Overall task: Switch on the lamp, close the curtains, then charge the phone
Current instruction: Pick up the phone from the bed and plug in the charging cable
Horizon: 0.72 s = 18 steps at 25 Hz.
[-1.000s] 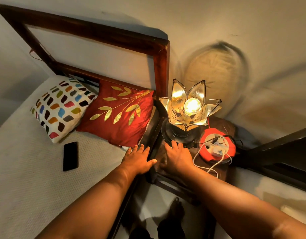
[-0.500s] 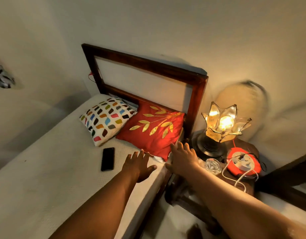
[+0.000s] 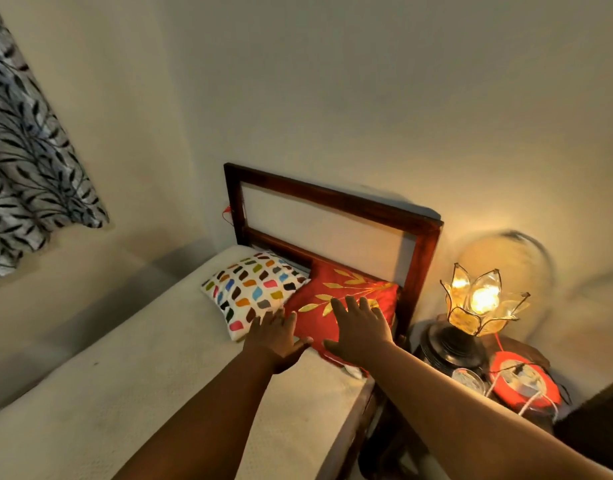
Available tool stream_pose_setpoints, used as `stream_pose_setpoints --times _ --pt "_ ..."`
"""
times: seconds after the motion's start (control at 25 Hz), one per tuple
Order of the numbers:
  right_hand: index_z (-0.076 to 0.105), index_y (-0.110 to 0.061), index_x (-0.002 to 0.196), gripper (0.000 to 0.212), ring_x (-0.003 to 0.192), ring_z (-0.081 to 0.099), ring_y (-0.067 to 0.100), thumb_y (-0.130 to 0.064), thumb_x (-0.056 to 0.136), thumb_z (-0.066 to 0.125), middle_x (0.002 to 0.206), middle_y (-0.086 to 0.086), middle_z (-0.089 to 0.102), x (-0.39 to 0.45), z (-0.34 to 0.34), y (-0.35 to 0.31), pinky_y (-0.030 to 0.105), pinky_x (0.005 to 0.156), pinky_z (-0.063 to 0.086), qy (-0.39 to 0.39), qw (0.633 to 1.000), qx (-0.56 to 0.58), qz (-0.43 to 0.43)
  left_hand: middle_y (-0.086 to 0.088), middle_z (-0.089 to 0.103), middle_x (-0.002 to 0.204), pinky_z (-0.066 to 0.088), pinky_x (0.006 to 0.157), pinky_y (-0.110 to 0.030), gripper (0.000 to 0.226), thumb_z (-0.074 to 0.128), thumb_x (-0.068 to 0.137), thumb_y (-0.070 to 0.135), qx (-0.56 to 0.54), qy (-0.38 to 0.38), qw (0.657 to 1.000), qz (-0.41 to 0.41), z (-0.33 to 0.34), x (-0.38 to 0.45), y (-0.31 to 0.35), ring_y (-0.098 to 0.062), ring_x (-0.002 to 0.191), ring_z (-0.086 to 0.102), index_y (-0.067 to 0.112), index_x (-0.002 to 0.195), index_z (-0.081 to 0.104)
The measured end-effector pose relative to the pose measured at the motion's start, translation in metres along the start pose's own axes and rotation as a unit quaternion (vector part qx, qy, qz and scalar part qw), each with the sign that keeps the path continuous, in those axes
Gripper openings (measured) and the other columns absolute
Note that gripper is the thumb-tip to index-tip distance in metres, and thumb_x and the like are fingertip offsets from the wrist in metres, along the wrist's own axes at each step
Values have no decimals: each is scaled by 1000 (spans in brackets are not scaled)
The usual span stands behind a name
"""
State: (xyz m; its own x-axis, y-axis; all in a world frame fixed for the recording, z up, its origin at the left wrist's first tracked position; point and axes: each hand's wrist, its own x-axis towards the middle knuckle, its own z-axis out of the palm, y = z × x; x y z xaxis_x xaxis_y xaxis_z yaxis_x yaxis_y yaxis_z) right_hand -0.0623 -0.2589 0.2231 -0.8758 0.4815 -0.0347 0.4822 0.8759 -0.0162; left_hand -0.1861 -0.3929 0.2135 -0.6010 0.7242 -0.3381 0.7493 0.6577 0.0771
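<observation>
Lamp (image 3: 480, 301) lit, well right of both hands. Left hand (image 3: 275, 336) and right hand (image 3: 362, 329) spread wide, empty, apparently above the red cushion (image 3: 319, 317).

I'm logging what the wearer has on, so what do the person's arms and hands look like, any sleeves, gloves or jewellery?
Both forearms are bare as far as the frame shows, with no sleeve in view. The left hand and the right hand have no gloves. No watch, bracelet or ring is visible on the wrists or fingers, though the warm, dim light could hide small details.

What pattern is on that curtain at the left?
The curtain has dark leaf sprigs on pale silvery-grey fabric; the head view, the only one, shows it.
</observation>
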Motion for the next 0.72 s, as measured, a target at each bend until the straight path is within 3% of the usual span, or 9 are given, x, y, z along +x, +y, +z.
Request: stream_pose_setpoints --times 0.16,0.52,0.72 --pt "15 -21 148 90 141 24 38 -66 80 52 152 11 29 -24 22 27 52 109 32 -34 998 -23 42 -8 -6 162 0 118 -47 81 21 92 68 16 -35 999 35 24 17 29 -29 148 -6 22 153 -2" --pt "16 -26 151 86 145 17 35 -63 81 50 158 9 21 -107 59 188 52 113 19 -98 950 31 296 -10 -3 162 -2 118 -47 78 27 93 63 66 -61 969 231 49 57 209 -31 148 -5 20 154 5" --pt "25 -24 147 86 133 34 33 -64 76 52 149 11 36 -147 85 278 46 103 34 -120 917 48 378 -8 -2 162 -1 119 -47 78 28 93 64 110 -92 947 286 72 77 309 -30 149 -3 21 154 5"
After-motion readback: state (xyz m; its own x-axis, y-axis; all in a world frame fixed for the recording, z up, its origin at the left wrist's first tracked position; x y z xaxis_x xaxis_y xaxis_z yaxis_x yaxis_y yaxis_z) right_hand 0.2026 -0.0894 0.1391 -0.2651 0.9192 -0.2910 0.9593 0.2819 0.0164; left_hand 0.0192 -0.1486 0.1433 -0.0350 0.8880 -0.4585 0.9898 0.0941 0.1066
